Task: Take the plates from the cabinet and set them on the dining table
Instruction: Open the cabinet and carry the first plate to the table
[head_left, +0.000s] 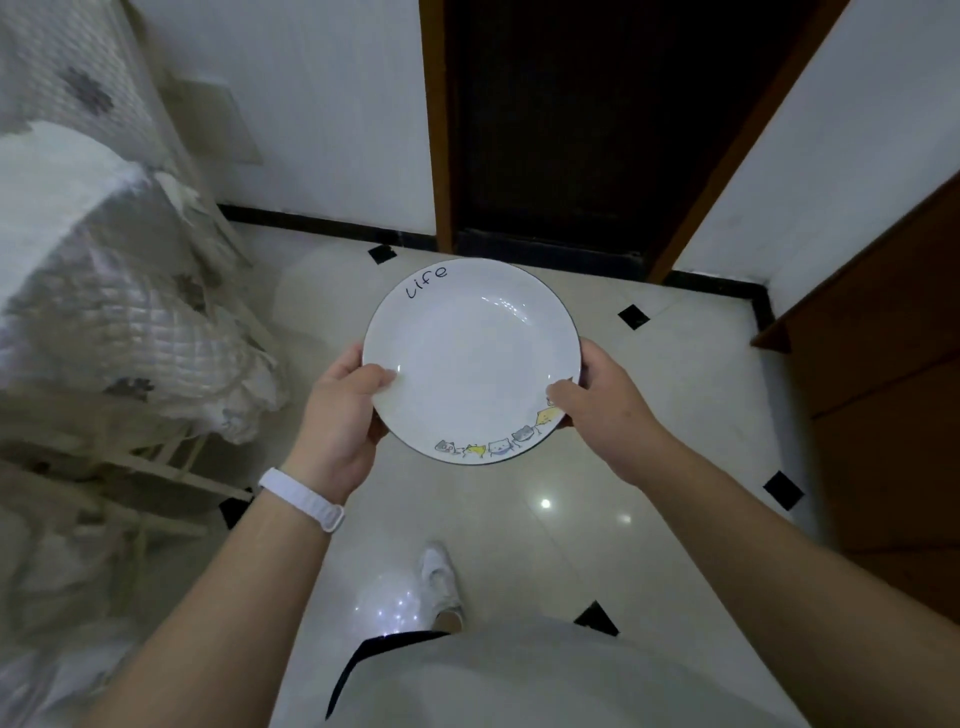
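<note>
A round white plate (470, 358) with a dark rim, the word "Life" at its far edge and small cartoon cats along its near edge, is held level in front of me above the floor. My left hand (345, 415) grips its left rim with the thumb on top. My right hand (605, 402) grips the right rim the same way. A white band sits on my left wrist. No cabinet or dining table can be identified with certainty.
A chair draped in quilted white cloth (114, 291) stands at the left. Ahead is a dark doorway (571, 130) with a brown wooden frame. Brown wooden furniture (883, 389) lines the right side. The glossy tiled floor (571, 519) lies between them, my white shoe (441, 577) on it.
</note>
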